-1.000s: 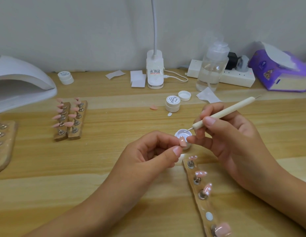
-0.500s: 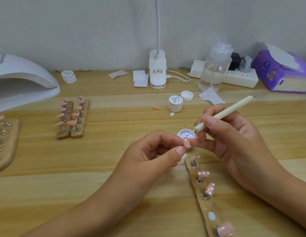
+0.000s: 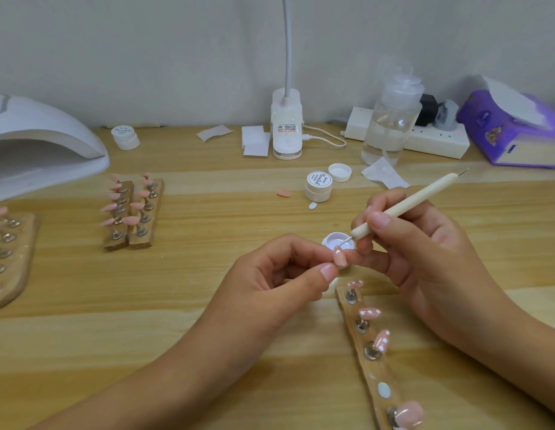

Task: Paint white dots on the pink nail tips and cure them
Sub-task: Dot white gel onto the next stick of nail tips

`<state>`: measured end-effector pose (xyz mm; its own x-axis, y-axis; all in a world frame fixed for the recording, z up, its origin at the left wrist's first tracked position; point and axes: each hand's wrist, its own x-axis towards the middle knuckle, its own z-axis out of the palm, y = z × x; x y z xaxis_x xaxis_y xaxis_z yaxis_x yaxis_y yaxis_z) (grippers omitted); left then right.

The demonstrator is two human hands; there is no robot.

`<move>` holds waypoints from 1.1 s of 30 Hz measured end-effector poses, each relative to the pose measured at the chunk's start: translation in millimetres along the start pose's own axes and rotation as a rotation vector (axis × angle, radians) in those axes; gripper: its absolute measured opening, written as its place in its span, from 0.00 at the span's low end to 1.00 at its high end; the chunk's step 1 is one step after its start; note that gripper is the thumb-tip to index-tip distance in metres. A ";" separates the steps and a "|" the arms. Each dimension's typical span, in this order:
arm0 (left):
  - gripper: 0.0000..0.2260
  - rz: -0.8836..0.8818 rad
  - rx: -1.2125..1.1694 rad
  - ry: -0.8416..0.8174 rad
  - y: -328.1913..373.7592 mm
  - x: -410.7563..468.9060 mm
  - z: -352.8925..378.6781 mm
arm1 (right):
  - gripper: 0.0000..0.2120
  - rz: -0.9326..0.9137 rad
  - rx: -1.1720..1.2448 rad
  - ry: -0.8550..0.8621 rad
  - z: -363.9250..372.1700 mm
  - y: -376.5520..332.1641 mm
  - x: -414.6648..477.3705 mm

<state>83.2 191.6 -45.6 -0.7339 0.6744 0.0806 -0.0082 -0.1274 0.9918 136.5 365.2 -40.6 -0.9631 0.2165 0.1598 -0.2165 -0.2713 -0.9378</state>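
Observation:
My left hand pinches a pink nail tip between thumb and fingers at the table's middle. My right hand grips a cream dotting tool like a pen; its metal point dips into the small open pot of white paint just behind the held tip. Below the hands lies a wooden holder strip carrying three pink tips with white dots and a plain pink tip at its near end.
A white curing lamp stands at the far left. Two wooden holders with plain pink tips and another holder lie left. Closed paint jars, a desk lamp base, a clear pump bottle, power strip and purple tissue pack line the back.
The dotting tool's point has dropped a little lower into the white paint pot. Both hands hold nearly the same place; the view shifted slightly.

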 end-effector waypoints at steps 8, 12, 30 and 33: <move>0.04 0.005 0.009 -0.002 -1.2 0.1 -0.8 | 0.03 0.010 0.007 0.015 0.4 -0.1 0.3; 0.04 0.013 0.010 -0.005 -0.6 0.1 -0.4 | 0.02 0.004 0.016 0.012 0.1 -0.6 0.5; 0.04 -0.003 -0.005 -0.014 -1.1 0.0 -1.0 | 0.07 -0.077 0.037 -0.072 -4.9 -1.4 0.9; 0.04 -0.014 0.000 -0.021 -1.1 -0.2 -1.1 | 0.09 -0.119 0.018 -0.078 -6.8 -2.8 3.4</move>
<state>82.7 190.8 -46.9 -0.7191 0.6915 0.0685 -0.0182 -0.1173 0.9929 134.9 373.0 -39.5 -0.9397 0.1748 0.2941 -0.3326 -0.2652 -0.9050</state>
